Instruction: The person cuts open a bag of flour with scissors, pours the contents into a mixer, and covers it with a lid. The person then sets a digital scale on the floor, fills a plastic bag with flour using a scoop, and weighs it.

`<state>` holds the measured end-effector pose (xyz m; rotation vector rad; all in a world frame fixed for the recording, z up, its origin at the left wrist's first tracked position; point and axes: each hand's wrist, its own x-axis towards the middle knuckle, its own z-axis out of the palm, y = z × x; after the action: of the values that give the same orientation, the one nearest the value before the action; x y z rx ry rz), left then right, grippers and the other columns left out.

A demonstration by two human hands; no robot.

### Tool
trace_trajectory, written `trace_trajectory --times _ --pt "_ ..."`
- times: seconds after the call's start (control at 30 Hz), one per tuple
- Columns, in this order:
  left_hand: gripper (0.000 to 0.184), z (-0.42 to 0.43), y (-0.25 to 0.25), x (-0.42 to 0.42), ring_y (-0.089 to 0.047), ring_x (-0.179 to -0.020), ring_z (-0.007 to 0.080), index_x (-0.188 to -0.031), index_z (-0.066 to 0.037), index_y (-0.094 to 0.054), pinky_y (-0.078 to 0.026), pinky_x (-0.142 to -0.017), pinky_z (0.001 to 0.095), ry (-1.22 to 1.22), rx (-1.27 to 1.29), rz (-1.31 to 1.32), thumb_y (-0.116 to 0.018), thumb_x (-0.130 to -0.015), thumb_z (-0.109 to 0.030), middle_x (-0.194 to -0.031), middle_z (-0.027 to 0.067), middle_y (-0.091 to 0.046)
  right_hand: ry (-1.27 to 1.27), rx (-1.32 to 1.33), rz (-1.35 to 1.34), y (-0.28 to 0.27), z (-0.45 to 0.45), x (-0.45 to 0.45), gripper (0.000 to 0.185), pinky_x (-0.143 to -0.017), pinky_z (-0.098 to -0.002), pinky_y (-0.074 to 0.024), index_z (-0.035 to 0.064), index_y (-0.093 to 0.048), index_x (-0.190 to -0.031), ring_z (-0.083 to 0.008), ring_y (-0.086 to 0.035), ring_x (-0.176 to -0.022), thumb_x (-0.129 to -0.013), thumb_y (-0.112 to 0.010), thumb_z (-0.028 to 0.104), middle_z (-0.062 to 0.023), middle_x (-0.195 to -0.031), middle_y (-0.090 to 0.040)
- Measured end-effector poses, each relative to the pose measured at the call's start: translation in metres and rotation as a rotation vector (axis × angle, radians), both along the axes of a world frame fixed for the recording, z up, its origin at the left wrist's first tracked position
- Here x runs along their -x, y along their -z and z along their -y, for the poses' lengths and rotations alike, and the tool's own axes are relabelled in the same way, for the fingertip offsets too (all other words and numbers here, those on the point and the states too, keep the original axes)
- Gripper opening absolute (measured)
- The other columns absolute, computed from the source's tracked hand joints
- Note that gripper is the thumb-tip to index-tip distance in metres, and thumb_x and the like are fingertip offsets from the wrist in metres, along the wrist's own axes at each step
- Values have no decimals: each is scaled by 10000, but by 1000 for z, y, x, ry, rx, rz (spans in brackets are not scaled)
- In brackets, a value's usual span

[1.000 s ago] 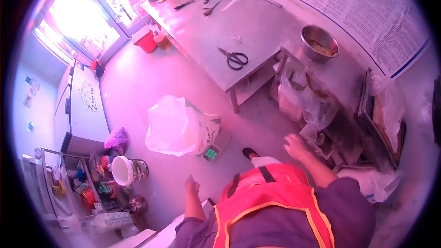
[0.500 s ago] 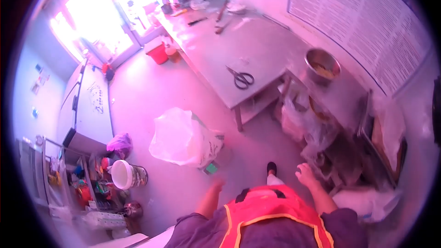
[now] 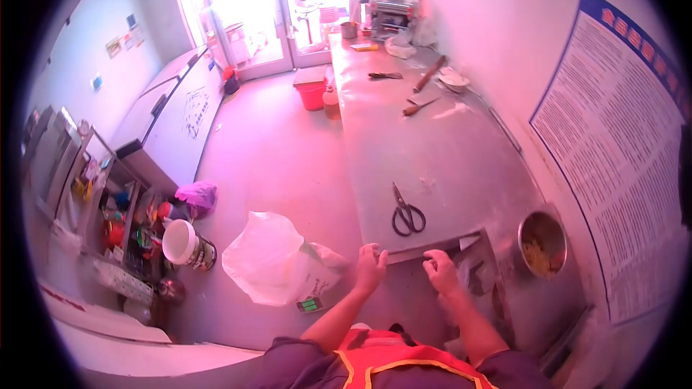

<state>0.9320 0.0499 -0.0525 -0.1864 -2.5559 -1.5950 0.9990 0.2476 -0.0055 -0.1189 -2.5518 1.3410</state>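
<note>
My left hand is raised by the near edge of the steel table, fingers loosely bent and apart, with nothing seen in it. A short way to its right, my right hand hovers by the same edge, fingers also bent and apart and holding nothing visible. Black-handled scissors lie on the table just beyond both hands, blades pointing away. At the right, a steel bowl with yellowish pieces inside stands on the surface beside the table.
A white plastic bag stands on the floor at my left, near a white bucket. Several tools, including a wooden-handled one, lie farther up the table. A red bin sits beside the table. Shelves line the left.
My view has swung toward the table, and I am closer to it. Both hands have come up and forward to its near edge. The scissors lie in the same place on the table.
</note>
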Motion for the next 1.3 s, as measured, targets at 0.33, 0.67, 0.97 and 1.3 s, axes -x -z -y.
trace_trajectory --times 0.33,0.67,0.97,1.3 --pt "357 -53 28 168 -456 -1001 334 -1046 15 -471 -372 -879 388 -159 110 -181 -592 -795 -207 -1065 182 -476 176 -244 -101 -59 -130 172 259 -615 -287 -465 18 -562 -1024 -171 -557 -678 -775 -549 86 -129 -930 -560" --pt "361 -116 43 287 -470 -992 325 -1047 15 -476 -367 -879 410 -119 302 -312 -583 -795 -219 -1030 181 -506 486 -576 -96 -43 -366 350 352 -845 -372 -437 27 -563 -1040 -311 -559 -958 -710 -571 149 -189 -1007 -582" --pt "370 -131 46 294 -464 -997 336 -1077 -18 -480 -358 -882 416 -45 410 -106 -572 -778 -215 -1073 166 -510 598 -709 61 1 -443 574 395 -944 -425 -357 27 -470 -1159 -359 -428 -1108 -780 -495 138 -199 -1138 -494" --pt "455 -139 27 306 -419 -1054 321 -1159 -42 -423 -300 -914 429 90 538 -18 -561 -761 -213 -1135 147 -472 600 -799 387 25 -464 708 321 -940 -426 -358 71 -490 -1123 -312 -421 -1148 -838 -454 217 -136 -1170 -503"
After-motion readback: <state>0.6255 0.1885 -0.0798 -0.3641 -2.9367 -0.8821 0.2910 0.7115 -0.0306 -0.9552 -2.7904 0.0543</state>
